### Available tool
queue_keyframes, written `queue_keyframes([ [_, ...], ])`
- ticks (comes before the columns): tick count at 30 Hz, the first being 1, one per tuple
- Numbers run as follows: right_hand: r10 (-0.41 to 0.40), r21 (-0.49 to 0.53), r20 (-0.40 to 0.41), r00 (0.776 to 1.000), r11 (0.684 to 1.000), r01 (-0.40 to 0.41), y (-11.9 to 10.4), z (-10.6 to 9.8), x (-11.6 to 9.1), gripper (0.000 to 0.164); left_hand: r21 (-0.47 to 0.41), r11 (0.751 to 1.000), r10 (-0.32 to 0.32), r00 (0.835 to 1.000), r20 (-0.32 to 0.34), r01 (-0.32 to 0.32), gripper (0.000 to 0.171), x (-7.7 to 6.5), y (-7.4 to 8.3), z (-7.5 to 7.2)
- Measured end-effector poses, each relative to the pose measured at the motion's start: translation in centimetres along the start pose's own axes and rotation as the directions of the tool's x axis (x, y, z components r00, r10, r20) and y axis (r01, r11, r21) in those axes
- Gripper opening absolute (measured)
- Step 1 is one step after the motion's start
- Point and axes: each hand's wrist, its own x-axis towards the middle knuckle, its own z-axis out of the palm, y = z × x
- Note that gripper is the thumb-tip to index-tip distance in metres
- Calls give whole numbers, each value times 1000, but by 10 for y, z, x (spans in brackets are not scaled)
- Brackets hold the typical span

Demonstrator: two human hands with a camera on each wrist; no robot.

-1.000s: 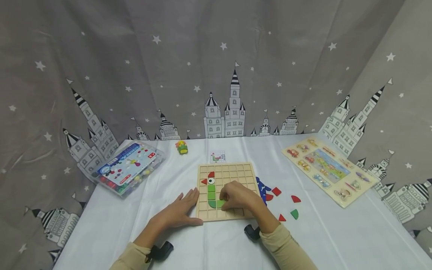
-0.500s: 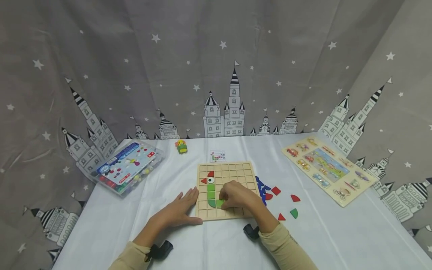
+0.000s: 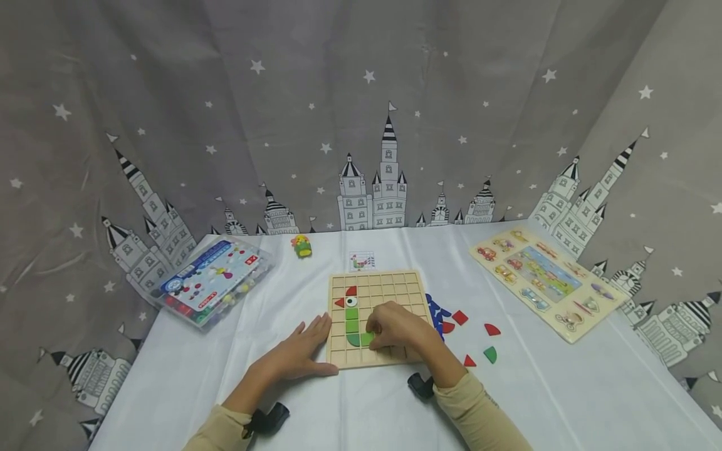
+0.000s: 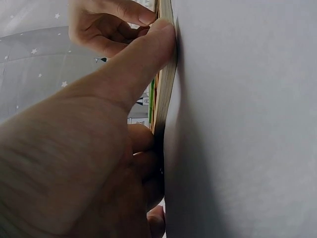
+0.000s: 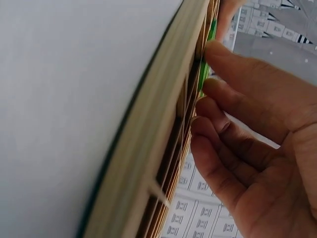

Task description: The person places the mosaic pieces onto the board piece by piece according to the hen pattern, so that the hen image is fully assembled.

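Observation:
A wooden grid board lies on the white table in the head view. My left hand rests against its left side, fingers extended and thumb at the front left corner. Over the board's lower middle, my right hand pinches a light green square tile low in the grid; the right wrist view shows thumb and forefinger at its green edge. Left of that sits a dark green quarter-circle tile, with green squares above it, then a round eye tile, a red triangle and a red quarter-circle.
Blue pieces lie along the board's right edge, with a red square and a green quarter-circle further right. A pattern card is behind the board. A plastic case, small toy and picture puzzle stand around.

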Motion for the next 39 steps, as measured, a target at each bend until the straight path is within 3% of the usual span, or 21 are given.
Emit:
queue_keyframes([
  [13, 19, 60, -67, 998, 998, -15, 17, -15, -16, 23, 11, 1000, -1, 1000, -6, 1, 112, 2, -3, -2],
  [23, -28, 106, -86, 996, 994, 37, 43, -24, -38, 20, 9, 1000, -12, 1000, -6, 12, 111, 0, -5, -1],
  [33, 54, 187, -100, 993, 982, -34, 79, -32, -76, 19, 20, 1000, -21, 1000, 7, 21, 111, -1, -6, 1],
  [39, 197, 192, -106, 975, 966, -174, 96, -28, -99, 20, 21, 1000, -16, 1000, 16, 16, 111, 1, -5, 2],
])
